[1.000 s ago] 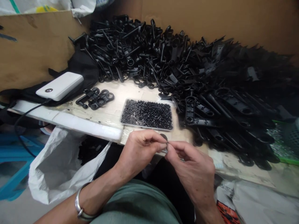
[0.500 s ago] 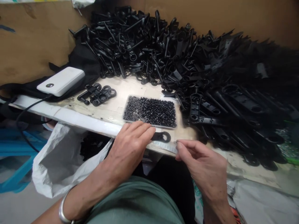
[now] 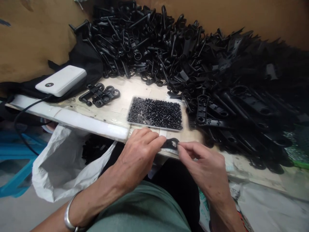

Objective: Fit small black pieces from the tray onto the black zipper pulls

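Note:
A black plastic part [image 3: 171, 143] with a ring-shaped end lies at the table's front edge, and my left hand [image 3: 142, 148] is closed on it from the left. My right hand [image 3: 201, 164] is closed, thumb and forefinger pinched at the rim of the ring; whatever small thing may be between the fingertips is hidden. Just behind my hands sits a clear tray [image 3: 182, 124] of small black pieces, with finer, greyish bits at its left side.
Black plastic parts [image 3: 154, 48] are heaped along the back and right. A few more [image 3: 103, 95] lie left of the tray. A white power bank [image 3: 61, 80] with a cable is at the left. Below hangs an open white sack [image 3: 58, 164] near a blue stool [image 3: 21, 164].
My right hand has moved left, and its fingertips now meet the ring end of the black part. My left hand and the part have shifted slightly right.

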A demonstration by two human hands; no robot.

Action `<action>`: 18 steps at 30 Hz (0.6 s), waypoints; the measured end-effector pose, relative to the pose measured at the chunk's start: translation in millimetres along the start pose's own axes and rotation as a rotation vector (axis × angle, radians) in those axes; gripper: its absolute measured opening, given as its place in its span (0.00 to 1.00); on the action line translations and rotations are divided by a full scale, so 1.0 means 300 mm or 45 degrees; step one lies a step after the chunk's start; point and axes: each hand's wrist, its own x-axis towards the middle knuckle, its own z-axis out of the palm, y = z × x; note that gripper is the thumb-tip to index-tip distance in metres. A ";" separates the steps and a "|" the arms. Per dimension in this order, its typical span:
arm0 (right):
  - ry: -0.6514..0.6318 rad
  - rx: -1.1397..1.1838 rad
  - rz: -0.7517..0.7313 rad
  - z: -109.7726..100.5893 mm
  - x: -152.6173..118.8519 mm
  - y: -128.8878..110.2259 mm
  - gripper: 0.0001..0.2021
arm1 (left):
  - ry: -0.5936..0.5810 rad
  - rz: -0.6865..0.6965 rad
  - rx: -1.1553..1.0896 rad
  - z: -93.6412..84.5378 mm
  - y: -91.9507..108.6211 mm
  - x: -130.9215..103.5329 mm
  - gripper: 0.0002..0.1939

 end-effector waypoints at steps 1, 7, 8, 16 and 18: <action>-0.012 -0.023 -0.031 0.001 0.001 0.001 0.05 | -0.010 -0.014 -0.016 0.001 0.004 -0.001 0.09; -0.087 -0.081 -0.119 -0.003 0.006 0.005 0.05 | 0.010 -0.067 -0.224 0.021 0.006 -0.003 0.11; -0.095 -0.089 -0.126 -0.005 0.006 0.003 0.05 | 0.022 -0.077 -0.251 0.026 0.004 -0.004 0.11; -0.158 -0.153 -0.208 -0.014 0.015 -0.007 0.05 | 0.110 -0.134 -0.398 0.060 -0.001 -0.007 0.07; -0.186 -0.173 -0.216 -0.016 0.018 -0.008 0.06 | 0.112 -0.145 -0.426 0.064 -0.001 -0.006 0.07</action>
